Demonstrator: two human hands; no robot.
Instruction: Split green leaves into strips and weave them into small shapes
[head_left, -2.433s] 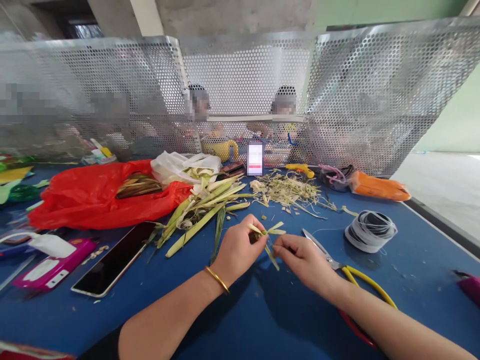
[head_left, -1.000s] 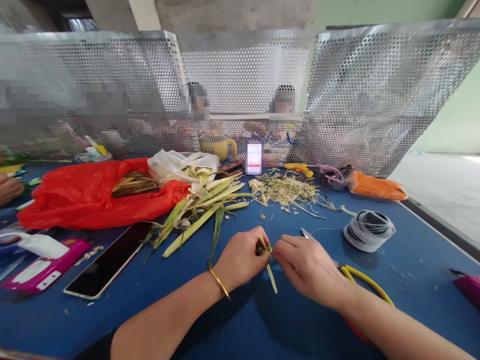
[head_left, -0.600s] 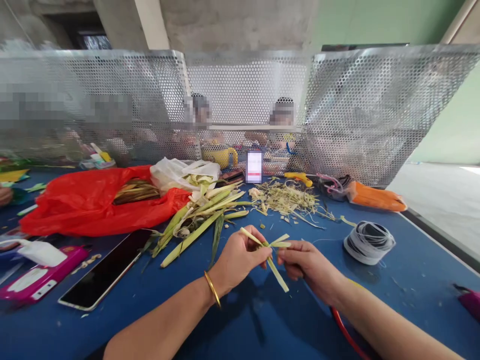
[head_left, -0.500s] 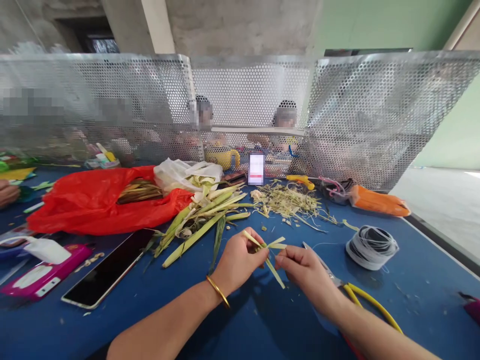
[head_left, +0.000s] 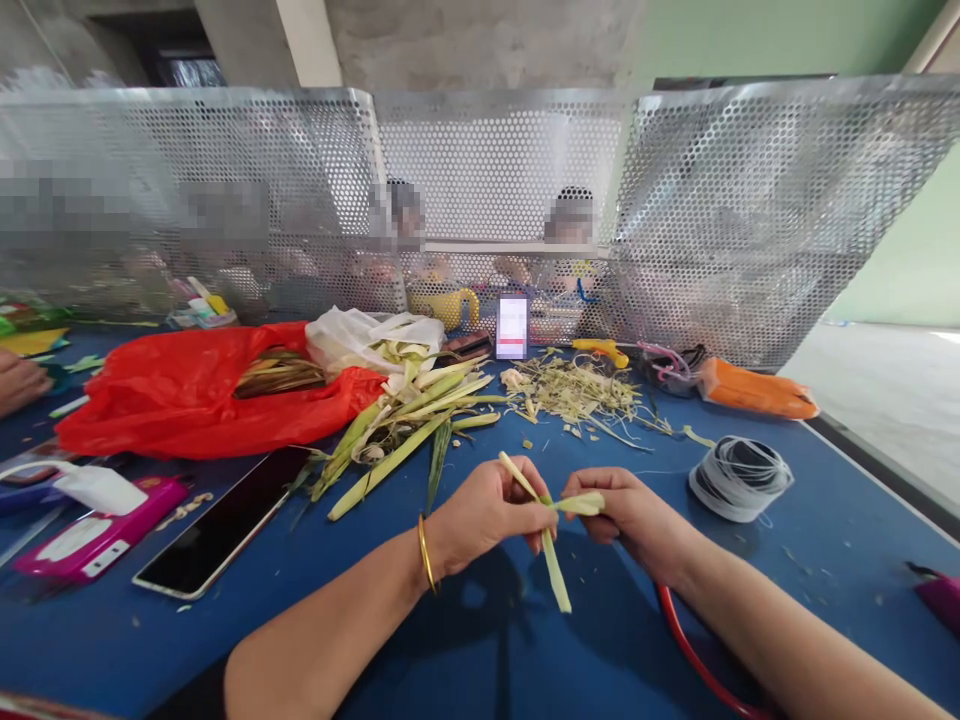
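My left hand [head_left: 487, 520], with a gold bangle at the wrist, pinches the crossing point of pale green leaf strips [head_left: 556, 575]. One strip end sticks up past the thumb and another hangs below. Facing it, my right hand [head_left: 637, 515] has its fingers closed on the strip ends that point right. A thin thread runs near these fingers towards the spool of clear line [head_left: 741, 478]. Under my right forearm a red handle [head_left: 694, 645] shows; the rest of that tool is hidden. A pile of long leaves [head_left: 405, 470] lies beyond my left hand.
A red plastic bag [head_left: 172, 390] with dried leaves, a black phone [head_left: 225, 525] and a magenta power strip [head_left: 97, 540] lie left. Leaf scraps [head_left: 577, 390], a lit phone [head_left: 511, 328] and an orange packet [head_left: 757, 388] lie towards the perforated metal screen [head_left: 495, 150]. Another person's hand [head_left: 21, 383] is far left.
My right hand has shifted slightly right and up, now gripping the right-pointing strip ends, which look gathered together. My right forearm now covers the yellow handle and metal blade seen before.
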